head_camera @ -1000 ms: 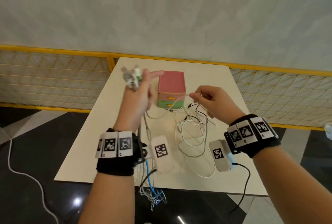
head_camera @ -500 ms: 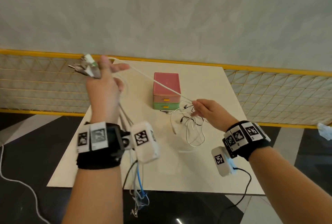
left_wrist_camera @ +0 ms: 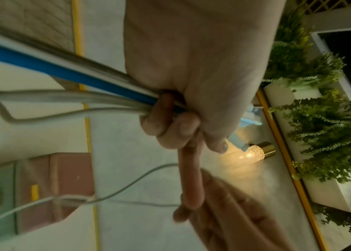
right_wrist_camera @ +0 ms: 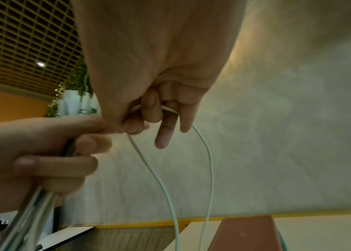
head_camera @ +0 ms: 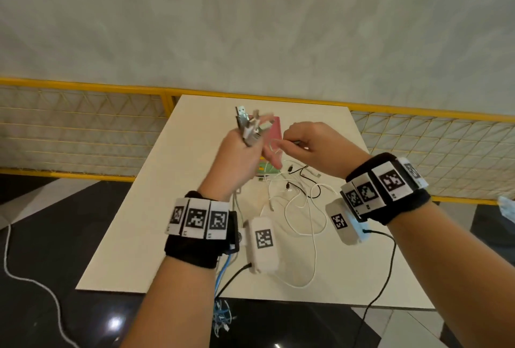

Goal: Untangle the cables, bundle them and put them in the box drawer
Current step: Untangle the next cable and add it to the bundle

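Note:
My left hand (head_camera: 245,152) is raised above the table (head_camera: 167,208) and grips a bundle of cables (left_wrist_camera: 79,79), blue and grey, with their metal plugs (head_camera: 248,124) sticking up out of the fist. Its forefinger points out toward my right hand (head_camera: 289,142), which pinches a thin white cable (right_wrist_camera: 161,178) that hangs in a loop. The two hands almost touch. Behind them stands the box drawer (head_camera: 274,133), red on top and green below, partly hidden. Loose white cables (head_camera: 306,208) and black cables (head_camera: 302,190) lie tangled on the table under my right hand.
A yellow mesh railing (head_camera: 83,124) runs behind the table along a pale wall. Blue cable ends (head_camera: 223,278) dangle past the table's near edge. A white cord (head_camera: 28,278) trails over the dark floor on the left. Plants (left_wrist_camera: 320,118) and a lamp (left_wrist_camera: 256,152) show beyond.
My left hand came back from high on the left to the middle, close to my right hand. The white cable stretched taut between them now hangs slack. My right hand rose a little.

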Action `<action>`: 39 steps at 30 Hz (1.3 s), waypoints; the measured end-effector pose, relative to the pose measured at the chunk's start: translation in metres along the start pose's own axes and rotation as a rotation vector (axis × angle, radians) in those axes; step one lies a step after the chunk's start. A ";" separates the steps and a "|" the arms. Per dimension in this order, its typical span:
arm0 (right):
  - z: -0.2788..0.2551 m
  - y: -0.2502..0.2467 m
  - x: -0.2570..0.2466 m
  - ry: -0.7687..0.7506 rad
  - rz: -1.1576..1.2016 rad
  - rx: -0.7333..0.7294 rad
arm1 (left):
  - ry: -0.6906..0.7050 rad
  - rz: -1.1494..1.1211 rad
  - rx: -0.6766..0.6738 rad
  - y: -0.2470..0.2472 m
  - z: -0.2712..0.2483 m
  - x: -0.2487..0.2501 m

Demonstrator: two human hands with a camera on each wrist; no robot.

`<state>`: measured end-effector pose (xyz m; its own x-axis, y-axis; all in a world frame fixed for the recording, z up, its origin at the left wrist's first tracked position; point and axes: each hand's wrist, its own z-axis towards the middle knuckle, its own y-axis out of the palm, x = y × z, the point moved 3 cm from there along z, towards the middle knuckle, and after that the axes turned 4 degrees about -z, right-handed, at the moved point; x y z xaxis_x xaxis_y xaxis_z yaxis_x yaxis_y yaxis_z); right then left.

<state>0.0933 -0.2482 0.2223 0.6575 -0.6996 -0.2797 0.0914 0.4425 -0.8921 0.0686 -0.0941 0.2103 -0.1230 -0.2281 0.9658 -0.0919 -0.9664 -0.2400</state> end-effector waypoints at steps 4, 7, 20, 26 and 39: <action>0.005 -0.004 0.002 -0.065 -0.024 -0.007 | -0.051 -0.008 -0.050 0.005 -0.003 -0.007; 0.002 0.000 0.010 0.019 0.058 -0.044 | -0.042 -0.044 0.111 -0.007 -0.005 -0.002; -0.001 -0.025 -0.006 0.033 -0.035 0.073 | 0.073 0.050 0.024 -0.015 -0.008 0.012; -0.023 -0.055 -0.037 0.050 -0.159 0.038 | 0.050 -0.105 0.085 -0.015 -0.015 0.013; -0.078 -0.022 -0.080 0.063 -0.039 -0.269 | 0.067 -0.113 -0.232 -0.002 -0.054 0.036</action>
<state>-0.0191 -0.2456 0.2367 0.6085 -0.7506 -0.2575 -0.0921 0.2554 -0.9624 0.0112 -0.0937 0.2400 -0.1635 -0.1048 0.9810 -0.3314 -0.9307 -0.1547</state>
